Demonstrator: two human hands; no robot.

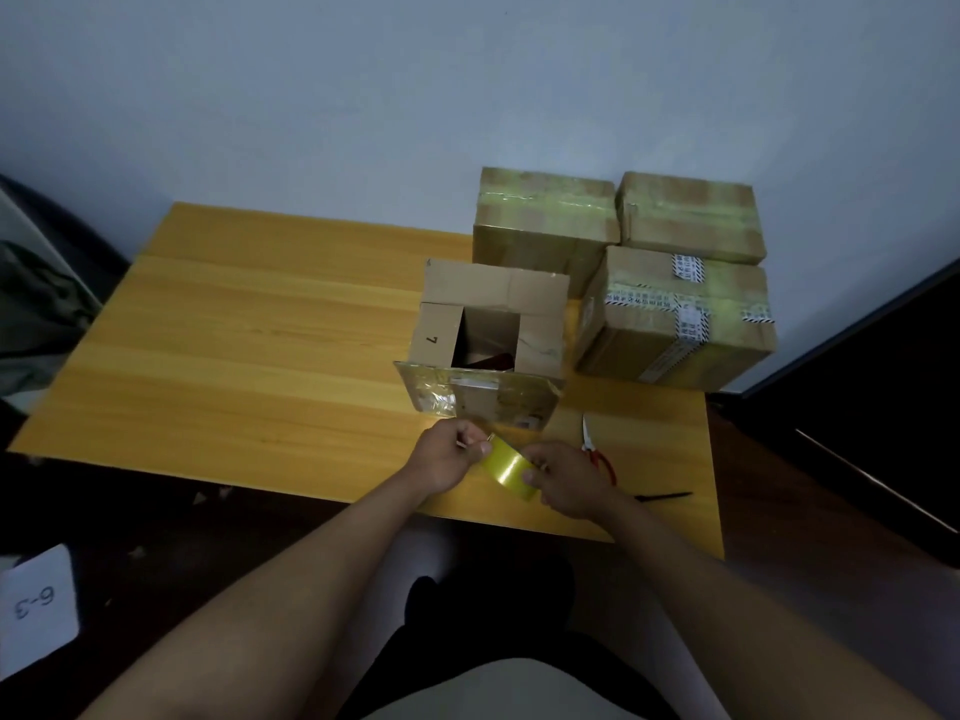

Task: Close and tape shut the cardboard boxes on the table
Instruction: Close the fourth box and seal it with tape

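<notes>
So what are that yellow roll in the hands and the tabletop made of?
The tape roll looks like glossy, translucent yellowish plastic packing tape; it shines. The table shows light wood grain in plank-like strips, smooth finish, possibly laminate rather than solid wood.

Count on the table (234, 356)

Four cardboard boxes: three taped boxes (545, 210) (691, 215) (675, 314), one open box (493, 304); one tape roll (511, 467); one scissors (597, 452).
</notes>
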